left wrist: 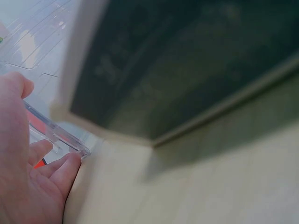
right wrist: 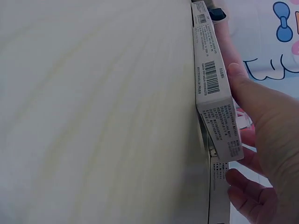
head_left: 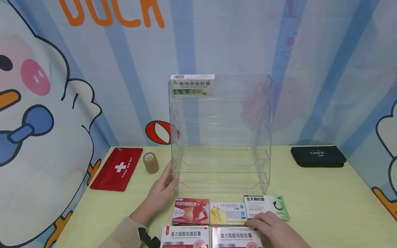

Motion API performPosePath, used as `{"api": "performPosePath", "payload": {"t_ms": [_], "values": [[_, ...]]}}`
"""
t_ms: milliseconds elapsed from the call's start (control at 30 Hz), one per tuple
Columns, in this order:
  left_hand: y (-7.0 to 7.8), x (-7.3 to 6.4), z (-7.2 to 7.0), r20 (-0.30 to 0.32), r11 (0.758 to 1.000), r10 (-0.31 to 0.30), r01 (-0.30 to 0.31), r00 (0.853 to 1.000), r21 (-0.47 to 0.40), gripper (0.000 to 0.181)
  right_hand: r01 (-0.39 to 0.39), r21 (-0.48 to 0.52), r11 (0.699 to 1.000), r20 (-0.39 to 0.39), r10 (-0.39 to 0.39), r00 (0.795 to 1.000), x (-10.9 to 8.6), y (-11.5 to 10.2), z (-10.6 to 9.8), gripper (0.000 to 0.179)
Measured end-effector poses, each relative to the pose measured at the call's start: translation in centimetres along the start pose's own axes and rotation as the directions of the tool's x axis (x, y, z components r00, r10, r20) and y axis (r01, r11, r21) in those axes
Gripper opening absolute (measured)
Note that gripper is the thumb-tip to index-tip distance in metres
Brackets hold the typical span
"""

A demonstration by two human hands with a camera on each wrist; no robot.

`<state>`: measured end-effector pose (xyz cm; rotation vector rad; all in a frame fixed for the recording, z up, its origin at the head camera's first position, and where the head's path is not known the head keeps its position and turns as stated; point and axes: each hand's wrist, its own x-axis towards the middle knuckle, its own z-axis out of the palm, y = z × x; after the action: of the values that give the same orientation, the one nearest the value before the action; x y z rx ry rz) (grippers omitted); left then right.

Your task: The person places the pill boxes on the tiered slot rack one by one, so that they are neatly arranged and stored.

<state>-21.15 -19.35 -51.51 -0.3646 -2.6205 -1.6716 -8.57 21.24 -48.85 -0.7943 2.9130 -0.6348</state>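
Observation:
A clear tiered acrylic rack (head_left: 220, 177) stands upright on the table. My left hand (head_left: 161, 189) grips its lower left side, thumb on the front and fingers behind, as the left wrist view also shows. My right hand (head_left: 276, 227) rests over the medicine boxes, fingers loosely bent. Its fingertips are by the yellow and white box (head_left: 227, 213) and green and white box (head_left: 266, 206). The thumb lies near the right red and white capsule box (head_left: 237, 237). A matching box (head_left: 185, 237) and a red box (head_left: 190, 210) lie to the left.
A white capsule box (head_left: 193, 86) stands in the rack's top left. Left of the rack are a red first aid pouch (head_left: 114, 172) and a tan tape roll (head_left: 151, 163). A black case (head_left: 318, 157) lies at the back right, before a printed cloth (head_left: 223, 41).

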Motion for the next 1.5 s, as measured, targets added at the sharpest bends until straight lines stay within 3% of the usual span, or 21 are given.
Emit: {"api": "performPosePath", "payload": {"t_ms": [167,500,767,1067,1167,1300,1367,1500], "values": [[0.0,0.0,0.0,0.0,1.0,0.002,-0.002,1.0,0.001,0.078,-0.041,0.075,0.996,0.036,0.039,0.999,0.0,-0.1,-0.6,0.055],[0.0,0.0,0.1,0.006,1.0,-0.01,0.01,1.0,0.009,0.078,-0.04,0.207,0.977,0.087,0.022,0.996,0.1,0.4,-1.4,0.053],[0.2,0.0,0.0,0.006,1.0,-0.014,0.014,1.0,0.008,0.079,-0.113,0.366,0.924,0.17,0.053,0.984,0.4,0.7,-2.5,0.044],[0.2,0.0,0.0,0.007,1.0,-0.014,0.014,1.0,0.01,0.078,-0.086,0.355,0.931,0.131,0.041,0.99,1.0,0.8,-4.0,0.03],[0.3,-0.1,-0.1,0.006,1.0,-0.016,0.016,1.0,0.011,0.077,-0.044,0.3,0.953,0.081,0.02,0.996,1.3,0.6,-4.6,0.027],[0.3,-0.1,-0.1,0.012,1.0,-0.023,0.023,1.0,0.002,0.077,0.07,0.205,0.976,-0.045,-0.062,0.997,1.8,0.3,-5.7,0.023],[0.3,-0.1,0.0,0.014,1.0,-0.026,0.026,1.0,-0.002,0.078,0.149,0.167,0.975,-0.141,-0.126,0.982,2.3,0.2,-6.3,0.024],[0.4,-0.1,0.0,0.016,1.0,-0.023,0.023,1.0,-0.006,0.078,0.254,0.079,0.964,-0.298,-0.22,0.929,3.3,0.0,-8.1,0.035]]}}
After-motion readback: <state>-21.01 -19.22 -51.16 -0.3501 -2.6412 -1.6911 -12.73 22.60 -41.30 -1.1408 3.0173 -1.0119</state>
